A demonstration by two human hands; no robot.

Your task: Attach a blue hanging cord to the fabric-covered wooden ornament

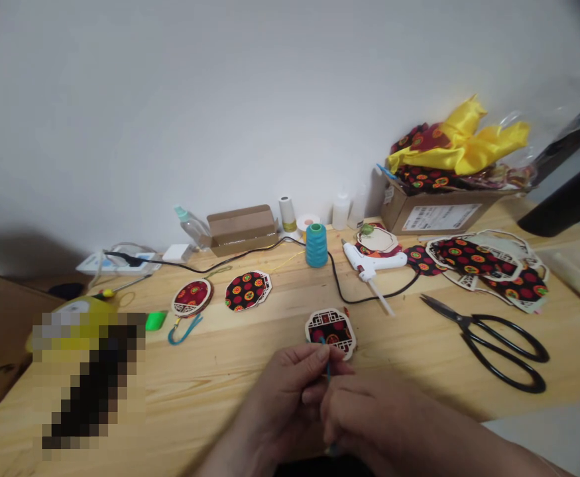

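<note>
A wooden-framed ornament [330,326], with pale lattice over dark patterned fabric, lies on the table just beyond my fingers. A thin teal cord [328,372] runs down from it between my hands. My left hand [297,374] is closed, thumb and fingers pinching the cord close to the ornament's near edge. Nearer to me, my right hand [364,407] is curled, its fingers wrapped on the lower stretch of the same cord. A bit of teal shows below the right hand. The fingertips of both hands are partly hidden by each other.
Black-handled scissors [488,344] lie to the right. Behind are a white glue gun [372,258] with its black cable, a teal thread spool [316,245], and a carton of fabric [431,211]. On the left lie a round ornament [193,296] and an octagonal ornament [247,291].
</note>
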